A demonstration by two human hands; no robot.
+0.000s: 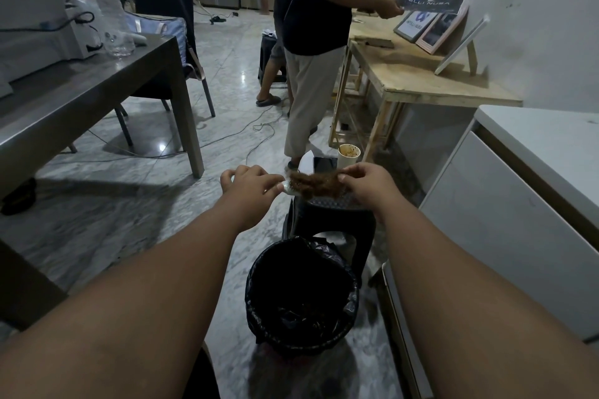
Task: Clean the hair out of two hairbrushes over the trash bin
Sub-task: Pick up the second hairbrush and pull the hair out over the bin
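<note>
A white hairbrush point(287, 187) matted with brown hair point(312, 184) is held out between both hands, above a black stool and beyond the trash bin point(351, 295). My left hand point(251, 186) grips the brush's white end, mostly hidden by its fingers. My right hand point(369, 181) pinches the right side of the hair clump. The bin is round, lined with a black bag, and stands on the floor below my forearms. A second brush is not in view.
A black stool point(334, 220) stands behind the bin with a phone point(324, 164), a paper and a paper cup point(349, 154) on it. A person point(311, 42) stands just beyond. Grey table point(97, 87) at left, wooden table point(421, 74) and white cabinet point(518, 204) at right. Cables cross the floor.
</note>
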